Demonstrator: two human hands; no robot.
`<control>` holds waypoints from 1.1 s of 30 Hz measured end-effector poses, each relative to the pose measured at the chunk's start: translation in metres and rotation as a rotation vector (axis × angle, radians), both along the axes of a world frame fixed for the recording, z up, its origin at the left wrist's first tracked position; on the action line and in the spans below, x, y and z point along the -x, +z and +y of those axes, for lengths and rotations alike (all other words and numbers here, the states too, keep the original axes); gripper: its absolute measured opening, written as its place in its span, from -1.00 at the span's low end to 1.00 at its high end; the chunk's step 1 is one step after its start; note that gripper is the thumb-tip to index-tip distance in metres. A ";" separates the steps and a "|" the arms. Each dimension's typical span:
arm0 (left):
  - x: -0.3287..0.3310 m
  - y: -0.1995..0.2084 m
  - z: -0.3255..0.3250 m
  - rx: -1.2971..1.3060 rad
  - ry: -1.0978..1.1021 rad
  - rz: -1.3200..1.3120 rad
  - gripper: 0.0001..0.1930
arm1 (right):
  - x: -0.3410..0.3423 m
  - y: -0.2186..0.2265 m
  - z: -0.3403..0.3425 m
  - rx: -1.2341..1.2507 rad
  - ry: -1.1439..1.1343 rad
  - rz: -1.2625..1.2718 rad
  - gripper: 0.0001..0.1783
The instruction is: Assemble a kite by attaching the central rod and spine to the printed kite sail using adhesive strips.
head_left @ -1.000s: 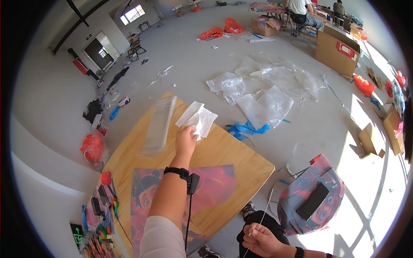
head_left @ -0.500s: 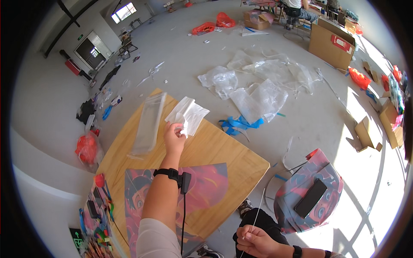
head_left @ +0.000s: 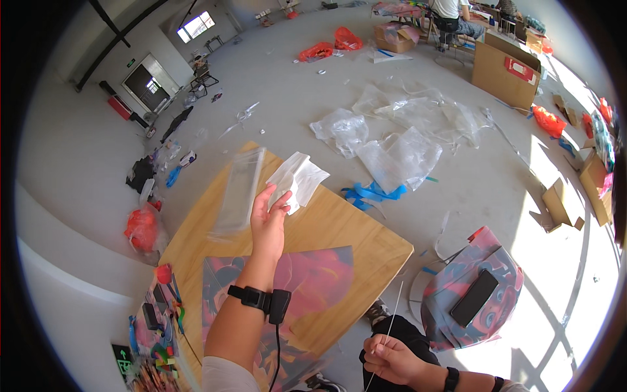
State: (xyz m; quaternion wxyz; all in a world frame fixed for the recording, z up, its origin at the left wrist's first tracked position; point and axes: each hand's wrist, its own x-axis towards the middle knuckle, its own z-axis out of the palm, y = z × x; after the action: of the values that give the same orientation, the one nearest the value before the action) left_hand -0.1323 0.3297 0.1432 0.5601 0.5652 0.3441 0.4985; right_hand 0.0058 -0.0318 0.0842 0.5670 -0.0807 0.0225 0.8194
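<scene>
My left hand (head_left: 266, 222) reaches over the far part of the wooden table (head_left: 366, 242). Its fingers are apart, close beside a small pile of thin white sheets (head_left: 307, 175); whether a fingertip touches them I cannot tell. Left of that hand lies a stack of clear plastic sleeves (head_left: 236, 196). Low over my lap, my right hand (head_left: 390, 358) is closed round a thin white rod (head_left: 396, 306), which slants upward out of the fist. A printed cartoon sheet (head_left: 313, 277) covers the table's near part, partly under my left forearm.
A stool with a printed cover (head_left: 441, 297) stands to the right, bearing a black phone (head_left: 475, 298). Crumpled clear plastic (head_left: 405, 157) and blue strips (head_left: 372, 193) lie on the floor. Pens and small items (head_left: 153, 356) crowd the left edge. A large cardboard box (head_left: 490, 72) stands farther back.
My left hand has let go of the white sheet it was pinching and spread its fingers. The right hand keeps the rod. The whole view has shifted slightly.
</scene>
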 end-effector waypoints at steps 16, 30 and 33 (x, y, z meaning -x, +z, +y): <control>0.079 0.063 -0.278 0.103 -0.220 0.426 -0.68 | 0.018 0.008 -0.001 -0.161 -0.004 -0.274 -0.93; 0.125 0.114 -0.497 -0.158 0.342 0.235 -0.84 | 0.091 0.144 -0.092 -0.729 0.138 -0.754 -0.94; 0.134 0.117 -0.522 -0.033 0.360 0.111 -0.89 | 0.102 0.147 -0.111 -0.723 0.179 -0.770 -0.93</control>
State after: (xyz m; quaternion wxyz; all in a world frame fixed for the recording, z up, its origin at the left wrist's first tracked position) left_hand -0.2660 -0.1925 0.2604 0.4327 0.5302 0.4619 0.5642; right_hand -0.0964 -0.1426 0.2316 0.4535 -0.1766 -0.4781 0.7311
